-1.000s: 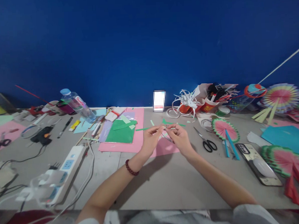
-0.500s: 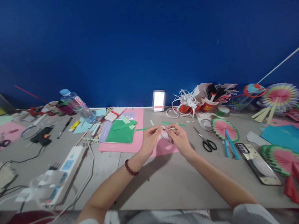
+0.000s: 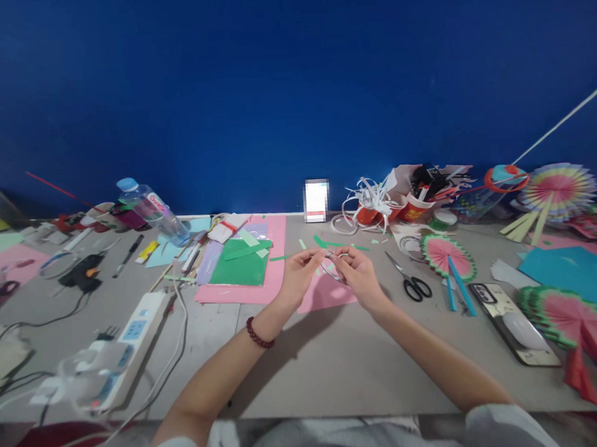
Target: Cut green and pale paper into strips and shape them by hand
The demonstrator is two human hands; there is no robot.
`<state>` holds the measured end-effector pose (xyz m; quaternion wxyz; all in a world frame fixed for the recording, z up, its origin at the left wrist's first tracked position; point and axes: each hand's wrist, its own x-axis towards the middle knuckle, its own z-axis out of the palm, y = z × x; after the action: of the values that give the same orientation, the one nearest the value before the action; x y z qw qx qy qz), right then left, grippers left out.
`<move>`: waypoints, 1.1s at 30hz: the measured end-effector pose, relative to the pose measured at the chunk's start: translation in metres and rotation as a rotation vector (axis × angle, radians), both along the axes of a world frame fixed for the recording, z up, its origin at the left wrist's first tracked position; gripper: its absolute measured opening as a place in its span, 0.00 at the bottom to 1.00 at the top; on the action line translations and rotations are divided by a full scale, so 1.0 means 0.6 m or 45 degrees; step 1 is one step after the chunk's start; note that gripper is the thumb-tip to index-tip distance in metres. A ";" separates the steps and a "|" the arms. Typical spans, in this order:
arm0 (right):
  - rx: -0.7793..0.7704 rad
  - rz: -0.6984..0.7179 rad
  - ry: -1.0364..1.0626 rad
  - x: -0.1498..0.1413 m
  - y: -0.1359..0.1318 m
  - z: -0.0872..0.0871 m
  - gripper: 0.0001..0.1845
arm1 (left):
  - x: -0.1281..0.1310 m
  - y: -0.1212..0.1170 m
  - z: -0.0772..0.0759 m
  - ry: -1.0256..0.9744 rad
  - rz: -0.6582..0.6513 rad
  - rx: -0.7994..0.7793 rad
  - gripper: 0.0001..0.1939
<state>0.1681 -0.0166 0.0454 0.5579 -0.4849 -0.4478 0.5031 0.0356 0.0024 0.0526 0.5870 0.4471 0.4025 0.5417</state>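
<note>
Above the pink sheet [image 3: 327,297] at the middle of the table [image 3: 306,363], a thin curved strip [image 3: 334,272] is held between the left hand [image 3: 301,275] and the right hand [image 3: 358,274]. Thumb and fingers are pinched narrowly on it at each side, the fingertips of the two hands being brought close together. The strip's ends are covered by the fingers, and its material cannot be made out. Part of the pink sheet is also hidden by the hands.

Behind them, narrow green scraps [image 3: 321,241] are scattered. A green sheet [image 3: 245,265] is seen in a clear sleeve on pink paper to the left, partly overlaid by paler pieces. Black-handled scissors [image 3: 416,289] are laid open just beside the right hand, near a pink-and-green paper fan [image 3: 449,257].

Farther right, a phone [image 3: 538,349] is partly covered by a white mouse [image 3: 520,330], and folded fans [image 3: 558,310] are cut off by the picture's edge. The contents of the red paper cups [image 3: 414,209] are jumbled and hard to separate; one cup is largely masked by white strips [image 3: 372,196]. The upright screen [image 3: 316,201] by the wall is pixelated and cannot be read. At left, sockets of the power strip [image 3: 138,328] are obscured by blurred plugs and cables.
</note>
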 end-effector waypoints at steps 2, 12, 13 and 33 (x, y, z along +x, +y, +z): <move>-0.001 0.003 0.013 -0.001 0.000 -0.002 0.14 | 0.002 0.000 -0.004 0.062 -0.019 0.075 0.12; 0.004 0.001 -0.032 -0.005 -0.006 -0.001 0.18 | 0.003 -0.007 -0.011 0.191 0.104 0.152 0.10; 0.017 0.001 -0.043 -0.006 -0.006 -0.001 0.17 | 0.003 -0.008 -0.010 0.184 0.113 0.160 0.10; 0.038 -0.021 -0.012 -0.003 -0.002 -0.009 0.16 | 0.004 -0.007 -0.008 0.174 0.114 0.163 0.11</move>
<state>0.1663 -0.0180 0.0400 0.5671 -0.4825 -0.4539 0.4895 0.0379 -0.0021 0.0477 0.5038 0.5011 0.4257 0.5603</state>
